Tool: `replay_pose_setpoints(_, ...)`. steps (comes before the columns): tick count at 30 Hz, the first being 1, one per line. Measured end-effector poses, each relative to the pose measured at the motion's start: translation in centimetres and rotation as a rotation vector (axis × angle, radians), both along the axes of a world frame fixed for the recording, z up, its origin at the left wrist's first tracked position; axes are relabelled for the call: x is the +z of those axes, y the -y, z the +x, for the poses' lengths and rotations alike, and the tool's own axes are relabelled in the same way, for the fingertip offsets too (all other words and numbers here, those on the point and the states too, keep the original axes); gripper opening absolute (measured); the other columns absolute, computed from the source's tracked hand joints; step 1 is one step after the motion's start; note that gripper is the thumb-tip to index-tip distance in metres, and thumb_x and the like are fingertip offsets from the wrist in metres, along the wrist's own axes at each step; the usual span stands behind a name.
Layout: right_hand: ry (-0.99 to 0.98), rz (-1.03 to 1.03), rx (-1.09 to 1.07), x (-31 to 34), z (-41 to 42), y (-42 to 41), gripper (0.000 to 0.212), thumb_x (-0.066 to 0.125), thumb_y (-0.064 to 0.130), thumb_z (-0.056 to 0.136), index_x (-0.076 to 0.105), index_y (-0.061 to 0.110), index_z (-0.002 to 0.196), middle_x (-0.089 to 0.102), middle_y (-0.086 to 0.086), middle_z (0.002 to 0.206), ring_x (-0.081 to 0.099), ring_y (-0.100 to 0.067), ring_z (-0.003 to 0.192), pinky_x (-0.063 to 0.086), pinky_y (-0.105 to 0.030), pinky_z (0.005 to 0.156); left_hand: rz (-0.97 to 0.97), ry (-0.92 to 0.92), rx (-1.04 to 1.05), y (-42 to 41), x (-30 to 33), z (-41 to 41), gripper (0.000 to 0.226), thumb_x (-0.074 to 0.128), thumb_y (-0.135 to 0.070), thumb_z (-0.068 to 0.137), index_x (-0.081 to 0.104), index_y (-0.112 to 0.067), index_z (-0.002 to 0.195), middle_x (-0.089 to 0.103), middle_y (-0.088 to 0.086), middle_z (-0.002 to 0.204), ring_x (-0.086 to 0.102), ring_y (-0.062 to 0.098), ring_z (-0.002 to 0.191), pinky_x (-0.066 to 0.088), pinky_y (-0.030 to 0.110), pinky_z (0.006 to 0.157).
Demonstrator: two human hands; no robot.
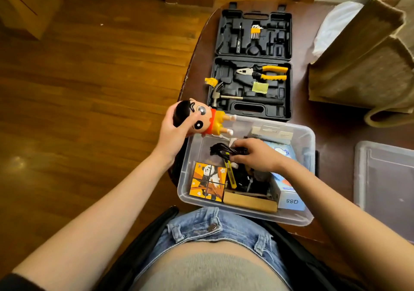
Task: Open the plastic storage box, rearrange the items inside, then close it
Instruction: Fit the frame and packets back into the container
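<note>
L hand [173, 129]: fingers curled round head of 1 toy figure [201, 118], held over box's left rim
R hand [257, 155]: fingers clamped on 1 black cable bundle [221, 149], inside box
Storage box [246, 217]: open, on table at lap; 1 panda cube [208, 183] in near-left corner
Lid [385, 176]: 1, off, right of box

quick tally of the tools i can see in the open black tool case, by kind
pliers: 1
hammer: 1
hex key set: 1
total: 3 tools in the tool case; its other moulded slots are too dark to tell what they hold.
</note>
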State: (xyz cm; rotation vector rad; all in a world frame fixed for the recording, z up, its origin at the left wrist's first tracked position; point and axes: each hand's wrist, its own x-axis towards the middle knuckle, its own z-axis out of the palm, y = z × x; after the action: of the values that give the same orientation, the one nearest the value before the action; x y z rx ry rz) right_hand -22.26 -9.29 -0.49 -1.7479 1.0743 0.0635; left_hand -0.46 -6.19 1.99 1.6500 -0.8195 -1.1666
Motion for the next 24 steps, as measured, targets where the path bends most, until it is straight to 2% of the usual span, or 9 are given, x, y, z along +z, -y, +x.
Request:
replay_pose_setpoints(2, 0.068, 0.104, -0.055, 1.6, -1.3, -0.4, 0.001, 0.062, 0.016, 0.090, 0.062, 0.016, 0.091, 0.067, -0.004, 0.082, 0.058, -0.013, 0.059, 0.048, -0.026, 0.059, -0.027, 0.010, -0.033, 0.3, 0.1, -0.2, 0.043, 0.068, -0.028, 0.085, 0.050, -0.025, 0.124, 0.059, -0.004, 0.119, 0.057, 0.013, 0.112, 0.054, 0.029, 0.088)
replay_pose_setpoints(5, 0.124, 0.123, -0.123, 4.0, -3.6, -0.4, 0.006, 0.062, 0.017, 0.090, 0.066, 0.020, 0.088, 0.064, 0.009, 0.068, 0.051, 0.004, 0.049, 0.038, -0.008, 0.050, -0.076, 0.080, -0.118, 0.3, -0.1, -0.5, 0.043, 0.069, -0.026, 0.085, 0.048, -0.028, 0.122, 0.055, -0.015, 0.114, 0.054, 0.004, 0.109, 0.051, 0.012, 0.078)
replay_pose_setpoints(7, 0.126, 0.138, -0.148, 5.3, -5.1, -0.6, 0.011, 0.062, 0.023, 0.091, 0.070, 0.015, 0.091, 0.065, 0.007, 0.068, 0.048, 0.004, 0.047, 0.035, -0.006, 0.047, -0.095, 0.175, -0.196, 0.0, -0.4, -0.8, 0.051, 0.071, -0.026, 0.083, 0.041, -0.029, 0.124, 0.049, -0.018, 0.115, 0.051, -0.001, 0.107, 0.046, 0.005, 0.076)
replay_pose_setpoints(11, 0.094, 0.167, -0.112, 6.2, -6.9, -1.2, 0.024, 0.058, 0.025, 0.093, 0.073, 0.009, 0.083, 0.060, 0.018, 0.057, 0.043, 0.000, 0.044, 0.033, -0.009, 0.046, -0.089, 0.330, -0.380, -0.2, -0.9, -1.2, 0.065, 0.078, -0.034, 0.075, 0.034, -0.034, 0.123, 0.050, -0.012, 0.118, 0.052, 0.009, 0.110, 0.044, 0.026, 0.091)
replay_pose_setpoints(13, 0.098, 0.282, -0.074, 6.0, -6.8, -1.7, 0.022, 0.056, 0.024, 0.094, 0.073, 0.012, 0.085, 0.057, 0.015, 0.055, 0.037, -0.008, 0.046, 0.033, -0.017, 0.046, -0.099, 0.451, -0.486, -0.1, -0.9, -1.4, 0.066, 0.079, -0.039, 0.071, 0.036, -0.038, 0.121, 0.050, -0.014, 0.119, 0.052, 0.010, 0.108, 0.043, 0.027, 0.090)
replay_pose_setpoints(16, -0.024, 0.358, 0.046, 5.3, -6.5, -2.1, 0.018, 0.054, 0.026, 0.095, 0.070, 0.018, 0.092, 0.056, 0.017, 0.054, 0.046, -0.006, 0.048, 0.042, -0.019, 0.050, -0.159, 0.663, -0.635, 0.3, -1.0, -1.7, 0.066, 0.079, -0.039, 0.070, 0.040, -0.038, 0.123, 0.050, -0.011, 0.124, 0.050, 0.011, 0.109, 0.039, 0.025, 0.087)
replay_pose_setpoints(19, -0.201, 0.441, 0.093, 4.7, -6.8, -1.8, 0.018, 0.052, 0.034, 0.095, 0.066, 0.023, 0.093, 0.069, 0.020, 0.076, 0.060, -0.006, 0.055, 0.049, -0.017, 0.055, -0.184, 0.702, -0.657, 0.6, -1.2, -1.7, 0.065, 0.079, -0.035, 0.071, 0.042, -0.034, 0.125, 0.051, -0.008, 0.125, 0.049, 0.011, 0.109, 0.039, 0.025, 0.086)
replay_pose_setpoints(21, -0.296, 0.329, -0.003, 3.9, -7.2, -1.4, 0.024, 0.053, 0.034, 0.095, 0.069, 0.019, 0.084, 0.072, 0.011, 0.079, 0.064, -0.010, 0.061, 0.048, -0.019, 0.056, -0.187, 0.702, -0.638, 0.6, -1.3, -1.7, 0.064, 0.078, -0.032, 0.072, 0.042, -0.033, 0.126, 0.050, -0.008, 0.124, 0.048, 0.010, 0.107, 0.038, 0.025, 0.084)
replay_pose_setpoints(24, -0.520, -0.165, -0.233, 2.1, -7.1, -1.2, 0.027, 0.056, 0.039, 0.090, 0.066, 0.015, 0.083, 0.072, 0.002, 0.082, 0.062, -0.016, 0.072, 0.045, -0.026, 0.059, -0.170, 0.654, -0.609, 0.3, -1.5, -1.7, 0.063, 0.077, -0.029, 0.073, 0.042, -0.033, 0.126, 0.049, -0.010, 0.125, 0.049, 0.010, 0.108, 0.039, 0.024, 0.084)
